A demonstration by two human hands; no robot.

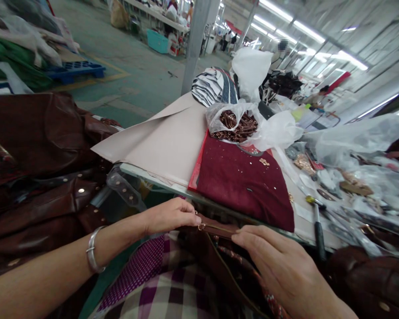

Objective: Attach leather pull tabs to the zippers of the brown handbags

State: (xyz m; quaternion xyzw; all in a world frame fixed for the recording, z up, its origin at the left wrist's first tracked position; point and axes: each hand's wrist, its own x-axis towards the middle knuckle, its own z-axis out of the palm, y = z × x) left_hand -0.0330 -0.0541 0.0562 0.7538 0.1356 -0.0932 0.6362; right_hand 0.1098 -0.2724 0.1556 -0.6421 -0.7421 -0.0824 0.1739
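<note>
A brown leather bag [208,257] rests on my lap with its mouth apart, showing a patterned lining. Along its upper edge runs a zipper [216,229] with a small gold-coloured ring at the left end. My left hand [176,215], wearing a silver bangle at the wrist, pinches the bag's edge beside that ring. At the other end of the zipper strip, my right hand [275,257] grips the edge between thumb and fingers. The strip is stretched between both hands. Part of the bag is hidden behind my right hand.
Ahead on the table lies a dark red cloth [236,181] with small metal pieces. A plastic bag of brown straps [236,124] stands behind it. A hammer [318,230] lies at the right. Brown leather bags [36,204] are piled at the left.
</note>
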